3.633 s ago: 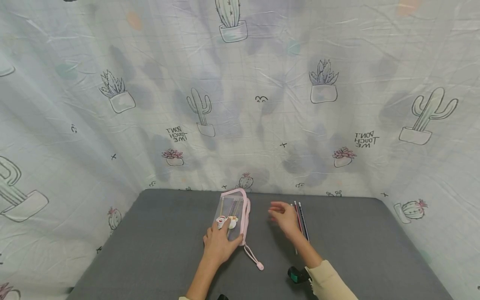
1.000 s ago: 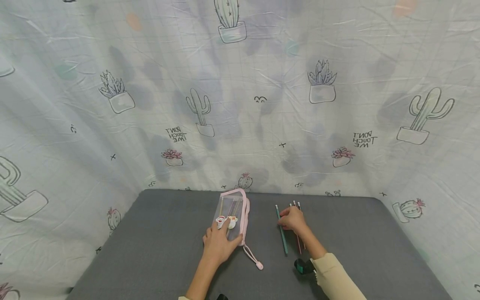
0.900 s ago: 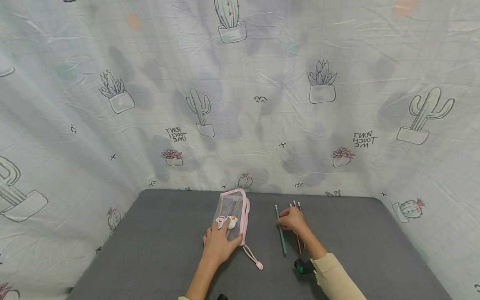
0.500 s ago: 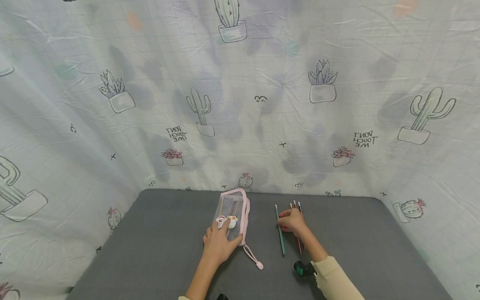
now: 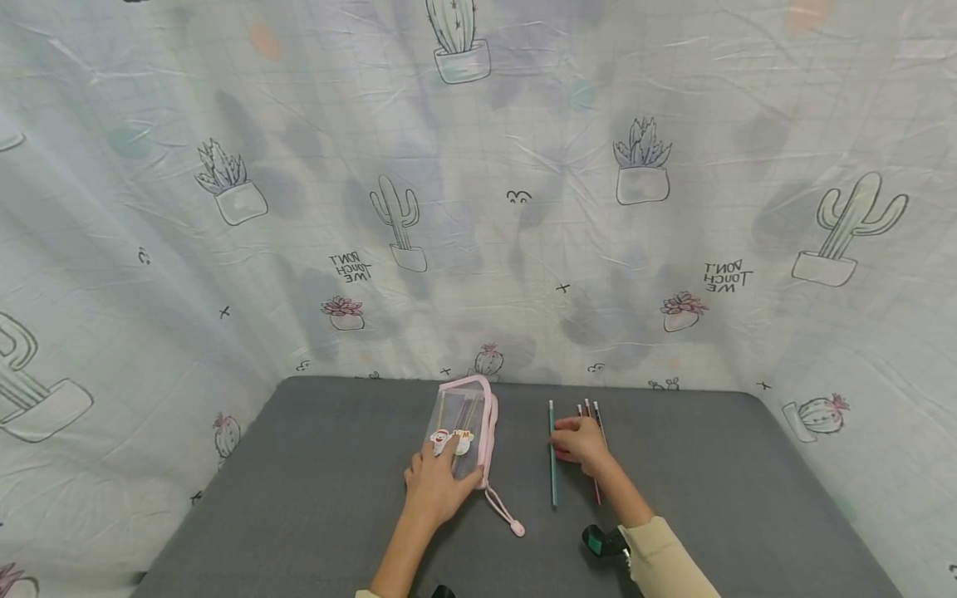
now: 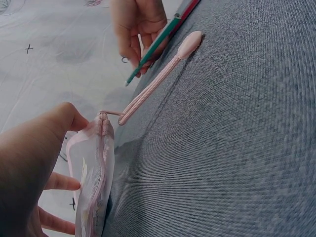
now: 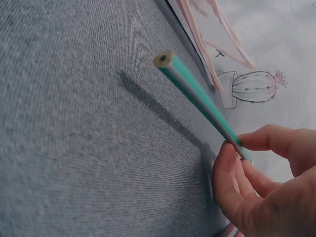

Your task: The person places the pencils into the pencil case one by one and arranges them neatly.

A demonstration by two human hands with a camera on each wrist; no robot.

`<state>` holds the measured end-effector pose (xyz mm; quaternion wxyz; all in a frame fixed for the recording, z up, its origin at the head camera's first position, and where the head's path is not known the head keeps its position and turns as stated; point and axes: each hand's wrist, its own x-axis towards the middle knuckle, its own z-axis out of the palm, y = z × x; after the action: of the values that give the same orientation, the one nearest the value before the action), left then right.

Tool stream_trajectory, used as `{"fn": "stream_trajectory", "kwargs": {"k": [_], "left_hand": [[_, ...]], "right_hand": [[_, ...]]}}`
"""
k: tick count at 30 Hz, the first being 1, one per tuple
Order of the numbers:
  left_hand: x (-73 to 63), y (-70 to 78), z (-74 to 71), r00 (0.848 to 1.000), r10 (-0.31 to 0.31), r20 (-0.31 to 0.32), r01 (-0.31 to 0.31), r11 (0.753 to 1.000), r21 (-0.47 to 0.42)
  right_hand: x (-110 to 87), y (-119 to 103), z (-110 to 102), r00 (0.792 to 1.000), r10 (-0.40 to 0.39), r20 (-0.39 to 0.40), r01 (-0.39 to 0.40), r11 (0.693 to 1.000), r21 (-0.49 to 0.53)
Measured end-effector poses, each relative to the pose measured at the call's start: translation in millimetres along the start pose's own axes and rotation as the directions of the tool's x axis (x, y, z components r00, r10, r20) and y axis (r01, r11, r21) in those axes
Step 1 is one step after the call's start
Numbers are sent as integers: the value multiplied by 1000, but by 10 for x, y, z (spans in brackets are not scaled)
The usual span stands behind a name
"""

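My left hand (image 5: 437, 490) rests on a clear pencil case (image 5: 451, 409) with pink trim, its straight fingers on the see-through side and the thumb by the pink zip edge. Thin pencil-like shapes show inside. To the right, my right hand (image 5: 581, 442) pinches a green pencil (image 5: 553, 482) between thumb and fingertips. In the right wrist view, the pencil's unsharpened end (image 7: 163, 59) tilts up over the grey cloth, its shadow falling apart from it. Beneath and behind the right hand lie several other pencils (image 5: 598, 490), partly hidden by it.
A pink wrist strap (image 5: 507, 513) trails from the case toward the front. Grey cloth (image 5: 314, 498) covers the table. Behind it hangs a pale curtain (image 5: 516, 249) printed with cacti. A black wrist camera (image 5: 598, 541) sits below the right wrist.
The right hand, holding nothing at first, has pinched the green pencil and brought it slightly left of the others. Its lower end has swung left. My left hand has stayed on the case.
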<state>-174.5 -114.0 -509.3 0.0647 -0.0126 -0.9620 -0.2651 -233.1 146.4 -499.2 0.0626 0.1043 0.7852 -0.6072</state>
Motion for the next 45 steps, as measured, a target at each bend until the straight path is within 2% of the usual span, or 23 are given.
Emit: {"fn": "stream_trajectory", "kwargs": {"k": [7, 12, 19, 32, 45], "left_hand": [[-3, 0, 4, 1000, 3, -1, -3, 1000, 5], [-4, 0, 4, 1000, 1, 1, -1, 1000, 4], [-3, 1, 2, 1000, 1, 3, -1, 1000, 4], [-7, 11, -11, 1000, -2, 7, 2, 1000, 4], [-2, -2, 5, 1000, 4, 3, -4, 1000, 3]], "right_hand": [[-20, -28, 21, 1000, 10, 9, -10, 998, 58], [-33, -36, 48, 1000, -16, 20, 15, 996, 88], [-48, -63, 113, 997, -56, 46, 52, 993, 102], [-11, -155, 259, 997, -72, 23, 68, 990, 122], [3, -247, 427, 991, -131, 25, 127, 983, 136]]}}
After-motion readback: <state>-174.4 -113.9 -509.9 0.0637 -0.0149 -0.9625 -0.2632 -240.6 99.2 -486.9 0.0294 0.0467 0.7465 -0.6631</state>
